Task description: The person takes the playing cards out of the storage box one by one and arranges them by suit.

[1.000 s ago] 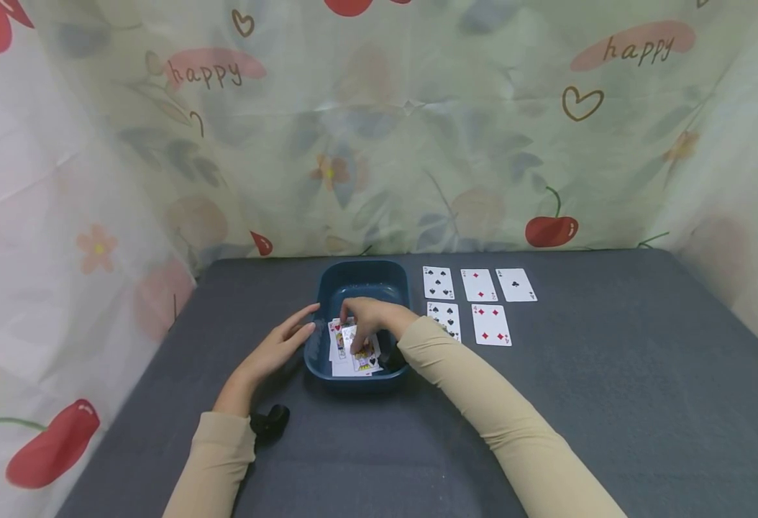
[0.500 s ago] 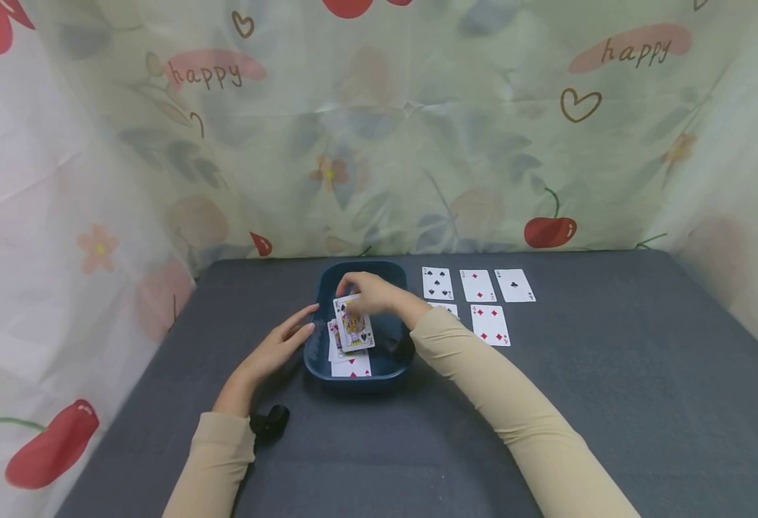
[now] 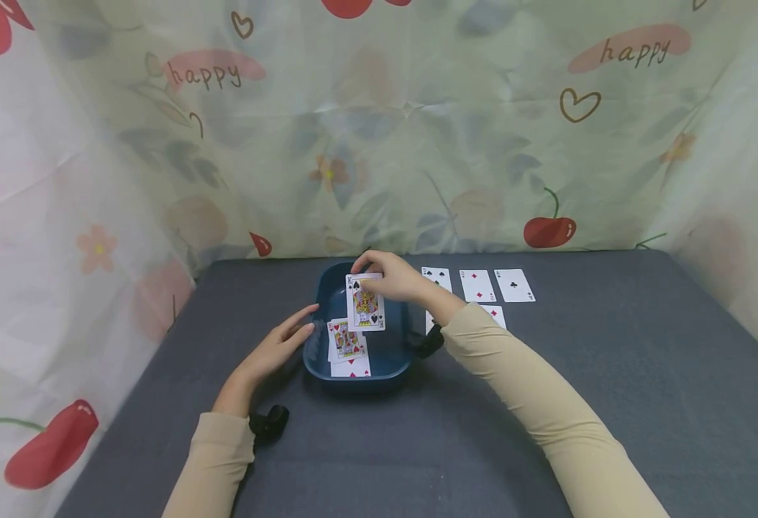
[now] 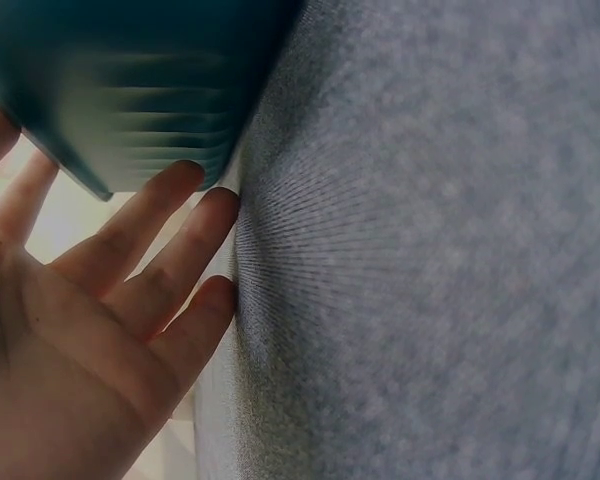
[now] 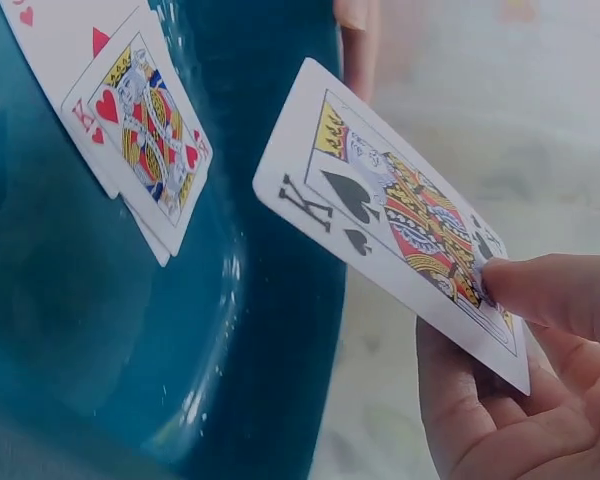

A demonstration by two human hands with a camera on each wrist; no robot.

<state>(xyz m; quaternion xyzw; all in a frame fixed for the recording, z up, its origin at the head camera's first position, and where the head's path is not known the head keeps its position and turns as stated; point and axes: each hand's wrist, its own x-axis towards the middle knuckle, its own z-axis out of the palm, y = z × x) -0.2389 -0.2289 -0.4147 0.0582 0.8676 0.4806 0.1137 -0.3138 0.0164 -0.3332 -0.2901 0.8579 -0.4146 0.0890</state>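
Above a dark blue plastic basin [image 3: 392, 360], my right hand [image 3: 392, 277] pinches a king of spades [image 3: 366, 309] face up between thumb and fingers. In the right wrist view the thumb presses on the face of the king of spades [image 5: 400, 220], the fingers behind it. Below it in the basin lie a king of hearts [image 3: 346, 340] and a red-suit card [image 3: 351, 368], partly covered. My left hand [image 3: 275, 352] rests at the basin's left side, fingers extended. In the left wrist view the fingertips of the left hand [image 4: 110, 280] lie against the basin's ribbed wall [image 4: 170, 120].
Right of the basin, cards lie face up in two rows on the dark grey cloth [image 3: 612, 360]: a two of diamonds [image 3: 478, 286], an ace of clubs [image 3: 515, 285], a spades card [image 3: 440, 279] and others partly behind my right arm. A patterned curtain [image 3: 405, 144] stands behind.
My right hand has lifted the king of spades off the cards in the basin and moved it up and slightly right, uncovering the king of hearts. The left hand has stayed in place.
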